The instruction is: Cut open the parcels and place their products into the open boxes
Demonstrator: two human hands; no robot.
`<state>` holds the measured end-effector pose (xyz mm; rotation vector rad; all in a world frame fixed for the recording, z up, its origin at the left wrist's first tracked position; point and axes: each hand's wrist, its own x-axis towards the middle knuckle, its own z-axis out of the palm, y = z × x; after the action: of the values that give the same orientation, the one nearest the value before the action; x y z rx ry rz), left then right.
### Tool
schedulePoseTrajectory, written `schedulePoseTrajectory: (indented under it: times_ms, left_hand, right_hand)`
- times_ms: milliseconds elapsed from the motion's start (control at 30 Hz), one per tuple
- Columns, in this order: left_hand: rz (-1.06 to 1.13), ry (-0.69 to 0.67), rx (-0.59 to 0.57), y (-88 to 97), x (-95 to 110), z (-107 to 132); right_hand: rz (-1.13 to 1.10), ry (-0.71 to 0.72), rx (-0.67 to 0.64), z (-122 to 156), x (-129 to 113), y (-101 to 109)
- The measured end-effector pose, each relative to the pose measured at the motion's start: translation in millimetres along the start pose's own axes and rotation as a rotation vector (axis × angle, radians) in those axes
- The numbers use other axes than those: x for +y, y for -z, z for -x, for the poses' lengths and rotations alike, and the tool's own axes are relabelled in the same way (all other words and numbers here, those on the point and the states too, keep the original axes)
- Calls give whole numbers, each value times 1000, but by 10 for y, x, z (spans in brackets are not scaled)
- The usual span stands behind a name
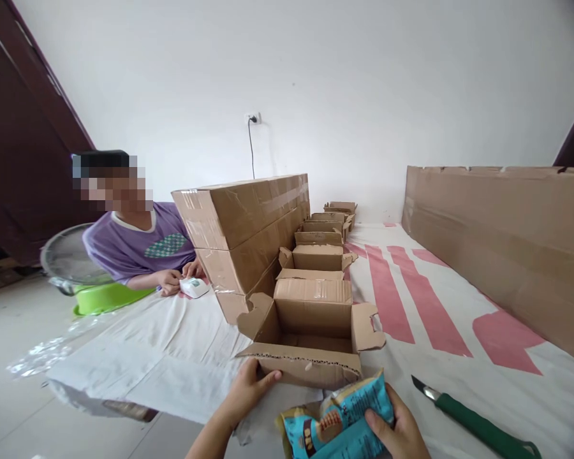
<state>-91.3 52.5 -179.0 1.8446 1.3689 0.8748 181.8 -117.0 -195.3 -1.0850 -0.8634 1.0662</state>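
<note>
The nearest open cardboard box (316, 370) sits on the cloth-covered table with its side flaps spread out and its inside bare. My left hand (249, 389) grips this box at its front left corner, the thumb along the front panel; some fingertips are hidden. In my right hand (399, 427) is a blue and gold snack packet (339, 421), pinched at its right end with the thumb on top. The packet is held just in front of the box, low in the view. To the right of that hand lies a green-handled knife (478, 417), blade pointing left.
More open boxes (318, 256) stand in a row toward the wall. Left of them is a stack of taped cartons (253, 223). A long cardboard panel (497, 236) stands at right. Across the table, a person in a purple shirt (148, 245) handles a small white object (194, 288).
</note>
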Motion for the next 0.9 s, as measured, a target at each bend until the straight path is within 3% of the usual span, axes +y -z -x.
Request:
schedulePoseTrajectory:
  times_ms: [500, 767, 900]
  left_hand:
    - [-88, -72, -10, -4, -21, -7]
    - [-82, -166, -8, -18, -43, -10]
    - [-77, -183, 33, -27, -19, -3]
  right_hand:
    - [103, 49, -42, 25, -14, -40]
    - [130, -12, -49, 26, -16, -33]
    - [137, 14, -55, 21, -1, -30]
